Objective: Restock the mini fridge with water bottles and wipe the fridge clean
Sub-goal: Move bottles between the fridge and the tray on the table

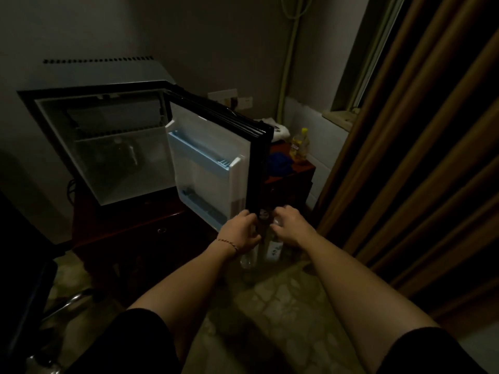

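The mini fridge (54, 114) stands on a dark wooden cabinet (129, 225), its door (259, 168) swung open towards me. The door's inside has a pale blue upper shelf (205, 155) and a lower shelf (205, 209). A dim shape lies on the shelf inside, too dark to identify. My left hand (240, 233) is at the door's lower corner, closed on a clear water bottle (248, 260) that hangs below it. My right hand (290, 225) is just right of the door edge, closed on a second labelled water bottle (274, 249).
A low wooden side table (302, 174) behind the door holds a yellow-capped bottle (299, 147), a blue cloth (278, 163) and a white object (279, 130). Brown curtains (418, 157) hang on the right. A dark chair (19, 265) stands at the left. The floor is tiled.
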The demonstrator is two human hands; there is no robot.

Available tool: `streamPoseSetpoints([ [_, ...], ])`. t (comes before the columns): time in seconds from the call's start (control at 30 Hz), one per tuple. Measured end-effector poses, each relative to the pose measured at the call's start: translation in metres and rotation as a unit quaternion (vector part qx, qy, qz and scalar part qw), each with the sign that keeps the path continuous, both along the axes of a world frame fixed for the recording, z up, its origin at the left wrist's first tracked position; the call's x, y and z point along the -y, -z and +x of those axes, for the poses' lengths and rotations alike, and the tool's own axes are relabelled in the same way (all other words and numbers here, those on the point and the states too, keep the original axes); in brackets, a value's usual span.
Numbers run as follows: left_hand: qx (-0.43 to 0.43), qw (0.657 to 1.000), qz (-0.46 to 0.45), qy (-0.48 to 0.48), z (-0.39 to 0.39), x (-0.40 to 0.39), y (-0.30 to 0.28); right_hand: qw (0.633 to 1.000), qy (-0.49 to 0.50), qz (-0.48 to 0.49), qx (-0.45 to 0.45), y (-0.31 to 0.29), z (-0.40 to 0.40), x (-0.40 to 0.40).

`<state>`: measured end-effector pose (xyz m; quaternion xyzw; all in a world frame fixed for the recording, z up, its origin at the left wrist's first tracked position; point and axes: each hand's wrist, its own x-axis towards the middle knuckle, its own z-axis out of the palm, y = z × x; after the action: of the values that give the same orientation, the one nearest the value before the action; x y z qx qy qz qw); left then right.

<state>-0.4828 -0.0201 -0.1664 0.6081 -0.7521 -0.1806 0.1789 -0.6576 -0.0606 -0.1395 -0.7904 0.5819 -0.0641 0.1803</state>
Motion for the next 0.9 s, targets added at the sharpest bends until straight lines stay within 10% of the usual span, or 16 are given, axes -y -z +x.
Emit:
streamPoseSetpoints([
  [0.9,0.015,0.980,-0.003,-0.198,-0.137,0.281,-0.044,0.988,-0.149,-0.022,0.023,-0.027,-0.125,0.320],
])
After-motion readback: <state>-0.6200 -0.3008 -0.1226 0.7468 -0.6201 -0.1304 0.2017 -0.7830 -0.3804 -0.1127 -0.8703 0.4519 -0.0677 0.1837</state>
